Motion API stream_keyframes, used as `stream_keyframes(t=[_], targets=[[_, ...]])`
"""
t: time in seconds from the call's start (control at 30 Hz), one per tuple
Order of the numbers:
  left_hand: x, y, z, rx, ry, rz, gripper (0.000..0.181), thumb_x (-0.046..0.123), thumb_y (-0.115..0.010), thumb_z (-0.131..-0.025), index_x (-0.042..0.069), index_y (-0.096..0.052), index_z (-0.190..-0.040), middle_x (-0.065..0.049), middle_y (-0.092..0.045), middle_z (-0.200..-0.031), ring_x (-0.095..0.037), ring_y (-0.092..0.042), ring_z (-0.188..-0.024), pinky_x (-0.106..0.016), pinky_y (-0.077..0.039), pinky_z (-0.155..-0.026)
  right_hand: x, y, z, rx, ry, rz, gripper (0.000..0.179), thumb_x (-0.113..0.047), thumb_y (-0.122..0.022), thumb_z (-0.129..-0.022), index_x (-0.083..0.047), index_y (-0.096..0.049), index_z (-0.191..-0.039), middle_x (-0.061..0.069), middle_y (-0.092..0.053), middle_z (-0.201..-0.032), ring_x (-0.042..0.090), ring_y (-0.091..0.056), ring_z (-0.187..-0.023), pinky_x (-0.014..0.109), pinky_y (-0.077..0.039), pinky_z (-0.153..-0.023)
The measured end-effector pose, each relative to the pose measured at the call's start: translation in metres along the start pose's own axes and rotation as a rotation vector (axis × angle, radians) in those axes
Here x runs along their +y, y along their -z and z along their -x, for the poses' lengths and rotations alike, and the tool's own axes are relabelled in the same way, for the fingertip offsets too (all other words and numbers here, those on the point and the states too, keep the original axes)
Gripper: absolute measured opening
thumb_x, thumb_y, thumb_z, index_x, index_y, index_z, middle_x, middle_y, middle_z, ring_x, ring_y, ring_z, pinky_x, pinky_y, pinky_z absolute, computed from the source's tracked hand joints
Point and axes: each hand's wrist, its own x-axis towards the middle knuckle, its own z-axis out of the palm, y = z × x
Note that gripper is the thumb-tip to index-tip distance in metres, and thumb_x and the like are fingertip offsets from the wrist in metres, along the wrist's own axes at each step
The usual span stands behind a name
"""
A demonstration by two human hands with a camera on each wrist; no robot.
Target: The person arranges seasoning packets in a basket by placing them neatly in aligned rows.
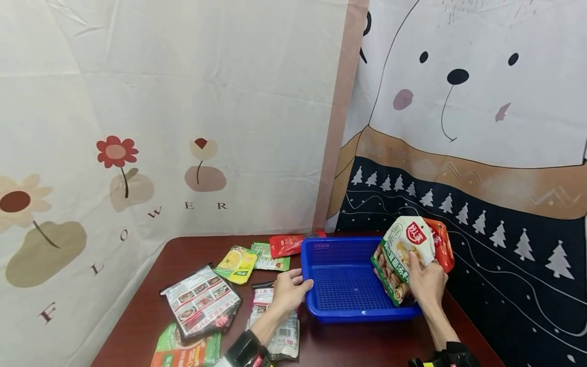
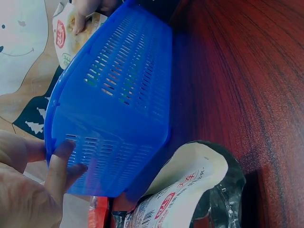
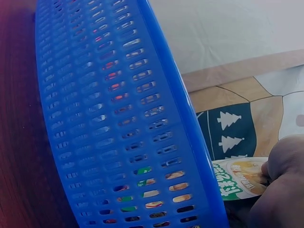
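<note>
A blue plastic basket (image 1: 353,316) stands on the table. My left hand (image 1: 289,293) grips its left end; in the left wrist view, fingers (image 2: 59,168) lie on the outer wall just below the rim. At the basket's right end, my right hand (image 1: 428,283) holds a green-and-white food pouch (image 1: 399,260), thumb across its printed front. The pouch leans upright with its lower end inside the basket. Behind it shows an orange-red pouch (image 1: 442,244), partly hidden by the first pouch and the hand. The right wrist view shows the basket wall (image 3: 118,118) with packaging colours through its slots.
Left of the basket lie a silver-and-white pouch (image 1: 286,336), a large black-edged packet (image 1: 202,300), a green-orange packet (image 1: 183,351), a yellow packet (image 1: 236,264), a green packet (image 1: 270,257) and a red packet (image 1: 289,244). Printed cloths hang behind the brown table (image 1: 137,311).
</note>
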Motion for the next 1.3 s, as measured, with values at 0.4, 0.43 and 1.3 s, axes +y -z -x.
stream_keyframes(t=[0.4,0.43,1.3], targets=[[0.002,-0.001,0.000,-0.003,0.006,-0.005,0.057,0.007,-0.076,-0.106,-0.015,-0.057,-0.155,-0.036,-0.073,-0.142,-0.047,-0.083,-0.114,-0.042,-0.073,-0.082,0.009,-0.008,0.007,-0.001,0.024,0.013,0.054,-0.035,-0.071,-0.110,0.017,-0.076,-0.094,0.040,-0.077,-0.092,0.057,-0.074,-0.086,0.060,-0.056,-0.071],[0.002,-0.001,0.000,-0.002,0.007,-0.004,0.057,0.007,-0.076,-0.106,-0.015,-0.057,-0.155,-0.036,-0.073,-0.142,-0.047,-0.083,-0.114,-0.042,-0.073,-0.082,0.010,-0.009,0.008,-0.002,0.026,0.014,0.054,-0.034,-0.071,-0.110,0.017,-0.076,-0.095,0.041,-0.077,-0.093,0.058,-0.074,-0.087,0.063,-0.056,-0.072],[0.002,0.000,0.001,-0.005,0.009,0.019,0.056,0.007,-0.078,-0.105,-0.014,-0.059,-0.153,-0.034,-0.076,-0.138,-0.048,-0.083,-0.112,-0.042,-0.073,-0.081,0.011,0.005,0.003,-0.148,-0.074,0.065,0.048,-0.034,-0.082,-0.103,0.014,-0.074,-0.103,0.032,-0.079,-0.086,0.027,-0.074,-0.061,0.029,-0.051,-0.048]])
